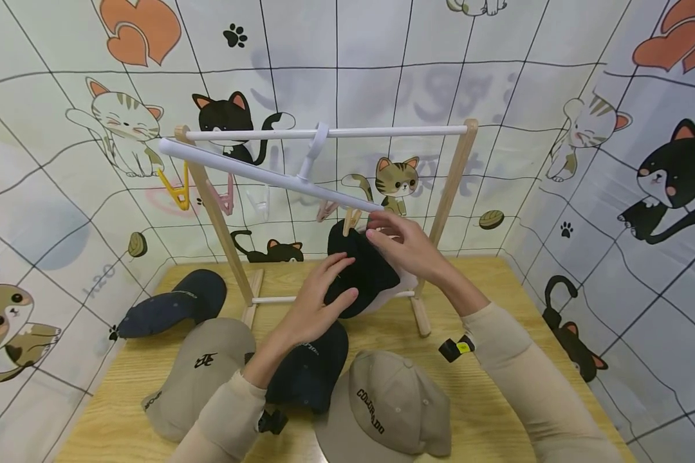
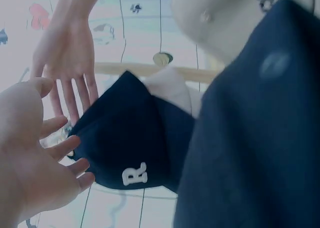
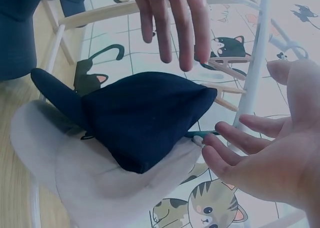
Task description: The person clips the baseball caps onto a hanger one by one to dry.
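A black cap (image 1: 359, 270) with a white letter R hangs from a wooden clothespin (image 1: 351, 222) near the low right end of a white hanger (image 1: 266, 173). Behind it hangs a pale cap (image 3: 115, 178), partly hidden; a green clip (image 3: 202, 134) shows at its edge. My left hand (image 1: 318, 305) is spread beside the black cap's near side, holding nothing; whether its fingertips touch the cloth I cannot tell. Near the clips at the hanger's low end, my right hand (image 1: 405, 244) has loose, parted fingers with nothing between them.
The hanger hooks over the white bar (image 1: 405, 132) of a wooden rack. Yellow (image 1: 176, 190), pink and white clips hang along it. Several caps lie on the wooden table (image 1: 486, 386), among them a beige Colorado cap (image 1: 394, 405) and a navy cap (image 1: 179, 305).
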The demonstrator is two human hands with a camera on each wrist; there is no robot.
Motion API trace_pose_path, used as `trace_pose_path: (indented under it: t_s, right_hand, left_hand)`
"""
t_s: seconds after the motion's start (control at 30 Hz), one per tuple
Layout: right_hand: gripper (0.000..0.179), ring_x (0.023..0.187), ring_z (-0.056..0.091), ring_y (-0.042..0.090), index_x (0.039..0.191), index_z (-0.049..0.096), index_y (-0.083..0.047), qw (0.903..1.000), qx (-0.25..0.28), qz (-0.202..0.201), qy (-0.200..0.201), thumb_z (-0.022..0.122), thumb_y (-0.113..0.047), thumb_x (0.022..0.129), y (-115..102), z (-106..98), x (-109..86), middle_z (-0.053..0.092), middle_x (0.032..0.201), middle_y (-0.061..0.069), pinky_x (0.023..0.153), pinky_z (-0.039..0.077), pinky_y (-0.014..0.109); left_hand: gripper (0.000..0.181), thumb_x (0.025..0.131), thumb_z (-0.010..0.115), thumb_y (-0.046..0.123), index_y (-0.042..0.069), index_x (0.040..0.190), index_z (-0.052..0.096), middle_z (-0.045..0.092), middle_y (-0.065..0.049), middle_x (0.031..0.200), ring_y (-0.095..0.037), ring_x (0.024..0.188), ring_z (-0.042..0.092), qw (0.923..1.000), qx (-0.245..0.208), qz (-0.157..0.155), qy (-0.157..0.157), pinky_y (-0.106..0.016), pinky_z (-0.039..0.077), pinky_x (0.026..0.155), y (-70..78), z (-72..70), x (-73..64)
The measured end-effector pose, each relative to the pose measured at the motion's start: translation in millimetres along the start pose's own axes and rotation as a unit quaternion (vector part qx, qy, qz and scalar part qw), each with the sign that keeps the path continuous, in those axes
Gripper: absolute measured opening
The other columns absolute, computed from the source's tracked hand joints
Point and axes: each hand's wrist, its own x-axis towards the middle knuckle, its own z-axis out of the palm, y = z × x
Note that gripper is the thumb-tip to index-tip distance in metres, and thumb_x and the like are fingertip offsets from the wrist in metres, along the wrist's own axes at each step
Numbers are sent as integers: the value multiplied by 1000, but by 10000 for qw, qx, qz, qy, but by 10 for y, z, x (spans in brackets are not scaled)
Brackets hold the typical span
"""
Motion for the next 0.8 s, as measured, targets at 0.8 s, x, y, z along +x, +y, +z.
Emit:
trace_pose_path:
  t_s: [0.8]
  right_hand:
    - [58,155,55,45,167,51,-7,9977,-492,-459,72,62,-31,115,23,4,-211,57,169,19,129,43,68]
  left_hand:
    - [55,120,48,54,28,168,53,57,1,169,-21,157,56,9825,318,1225,-1368,-48,50,128,-131,855,-437]
